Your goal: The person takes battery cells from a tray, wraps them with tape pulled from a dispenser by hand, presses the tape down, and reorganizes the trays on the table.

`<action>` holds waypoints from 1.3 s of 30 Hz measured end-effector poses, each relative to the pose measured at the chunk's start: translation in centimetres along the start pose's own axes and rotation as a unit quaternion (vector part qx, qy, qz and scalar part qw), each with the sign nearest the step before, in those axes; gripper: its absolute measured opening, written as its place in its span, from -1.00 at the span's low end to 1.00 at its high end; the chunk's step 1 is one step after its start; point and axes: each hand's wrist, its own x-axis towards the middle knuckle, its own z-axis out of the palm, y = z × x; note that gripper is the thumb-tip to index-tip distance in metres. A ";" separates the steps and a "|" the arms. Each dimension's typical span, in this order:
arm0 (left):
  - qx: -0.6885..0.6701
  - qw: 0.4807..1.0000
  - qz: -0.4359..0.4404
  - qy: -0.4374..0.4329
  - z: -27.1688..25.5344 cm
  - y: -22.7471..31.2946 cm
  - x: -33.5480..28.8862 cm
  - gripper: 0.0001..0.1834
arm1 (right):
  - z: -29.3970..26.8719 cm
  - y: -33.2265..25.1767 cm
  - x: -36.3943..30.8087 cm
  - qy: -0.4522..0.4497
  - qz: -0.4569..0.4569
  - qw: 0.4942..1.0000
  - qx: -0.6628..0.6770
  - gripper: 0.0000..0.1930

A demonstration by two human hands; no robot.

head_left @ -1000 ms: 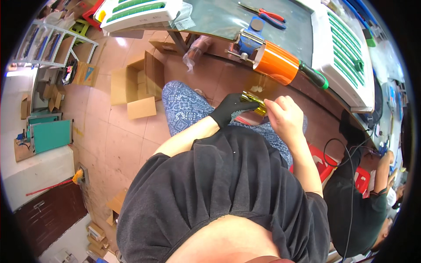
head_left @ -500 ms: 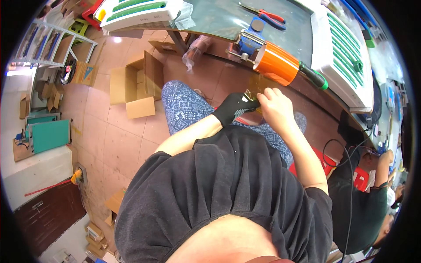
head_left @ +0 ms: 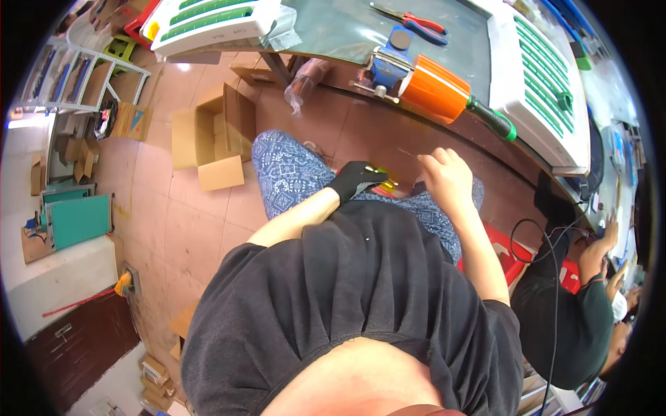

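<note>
My left hand (head_left: 355,178) wears a black glove and holds a small yellow-green part (head_left: 383,183) above my lap, over blue patterned trousers (head_left: 288,173). My right hand (head_left: 447,178) is bare, its fingers curled close together just to the right of the part; whether it pinches anything is hidden. Both hands sit below the workbench edge (head_left: 416,121).
On the bench a blue vise (head_left: 385,64) holds an orange cylinder with a green handle (head_left: 444,90). Red-handled pliers (head_left: 416,21) and white-and-green trays (head_left: 548,76) lie beyond. An open cardboard box (head_left: 215,135) stands on the floor at left. Another person (head_left: 576,305) sits at right.
My right hand has drawn slightly away to the right from the gloved left hand. The yellow-green part has sunk lower toward my lap.
</note>
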 end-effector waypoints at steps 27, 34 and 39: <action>0.058 0.975 0.184 -0.108 2.0 6.0 -2.8 -0.66 | 7.7 6.1 -7.3 -0.088 0.328 0.889 0.308 -0.44; -0.098 0.978 0.140 -0.117 3.2 6.7 -3.3 -0.63 | 6.1 3.3 -8.1 -0.112 0.288 0.673 0.672 -0.12; -0.393 0.879 0.072 -0.262 3.9 4.0 -1.2 -0.57 | 5.4 -0.9 -3.9 0.005 0.207 0.650 0.732 -0.20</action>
